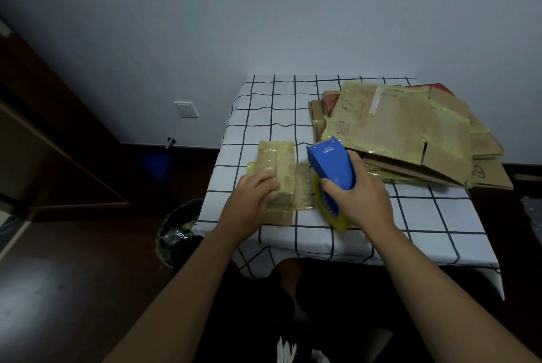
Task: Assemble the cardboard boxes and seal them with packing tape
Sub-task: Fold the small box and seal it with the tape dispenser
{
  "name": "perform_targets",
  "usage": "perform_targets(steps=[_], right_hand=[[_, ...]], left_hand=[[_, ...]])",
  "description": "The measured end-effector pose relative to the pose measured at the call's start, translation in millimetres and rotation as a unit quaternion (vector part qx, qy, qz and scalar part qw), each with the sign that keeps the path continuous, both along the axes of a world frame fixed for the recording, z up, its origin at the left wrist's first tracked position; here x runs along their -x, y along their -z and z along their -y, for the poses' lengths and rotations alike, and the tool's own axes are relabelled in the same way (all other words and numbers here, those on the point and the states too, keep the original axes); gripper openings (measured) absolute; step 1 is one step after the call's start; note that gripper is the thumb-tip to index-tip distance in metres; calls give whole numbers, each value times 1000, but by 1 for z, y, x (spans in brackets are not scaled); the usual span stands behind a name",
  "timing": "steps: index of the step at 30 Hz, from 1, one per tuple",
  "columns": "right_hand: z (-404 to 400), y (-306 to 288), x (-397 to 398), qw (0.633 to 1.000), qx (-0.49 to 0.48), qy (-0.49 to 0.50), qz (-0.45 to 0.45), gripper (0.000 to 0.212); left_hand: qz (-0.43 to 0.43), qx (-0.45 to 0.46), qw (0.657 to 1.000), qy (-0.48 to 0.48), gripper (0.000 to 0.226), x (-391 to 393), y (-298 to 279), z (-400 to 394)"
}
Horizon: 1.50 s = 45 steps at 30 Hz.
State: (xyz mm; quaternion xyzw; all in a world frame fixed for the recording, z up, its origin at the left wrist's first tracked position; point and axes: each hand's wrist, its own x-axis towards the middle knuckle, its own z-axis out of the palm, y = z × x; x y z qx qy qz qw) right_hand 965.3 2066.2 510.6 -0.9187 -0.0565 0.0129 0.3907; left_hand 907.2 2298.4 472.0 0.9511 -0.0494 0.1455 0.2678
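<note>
A table under a white grid-checked tablecloth (265,116) carries a small taped cardboard box (280,163) (near its front edge) and, right of the box, a stack of flattened cardboard boxes (410,131).

Tape roll (330,211) mostly hidden behind right hand (356,192); dispenser (330,161) label unreadable.

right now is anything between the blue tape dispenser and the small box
Nothing visible. The blue plastic tape dispenser in the right hand sits just right of the small taped cardboard box, which the left hand presses down.
</note>
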Motion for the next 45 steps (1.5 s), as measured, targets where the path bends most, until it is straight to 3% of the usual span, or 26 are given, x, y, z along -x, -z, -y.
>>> perform_targets(steps=[11,21,27,34,39,45], right_hand=[[0,2,0,1000,0,4,-1,66],[1,1,1,1000,-1,4,0,67],[1,1,1,1000,7,3,4,67],[2,1,2,1000,0,3,5,67],[2,2,2,1000,-1,5,5,67],[4,4,2,1000,-9,2,9,64]], left_hand=[[110,-100,989,-17,30,-10,18,4],[93,-110,990,-11,34,-8,20,5],[120,-64,987,-84,46,-10,22,22],[142,-75,978,-136,54,-12,24,36],[131,-72,975,-164,45,-13,23,45],[150,-77,980,-110,40,-9,28,29]])
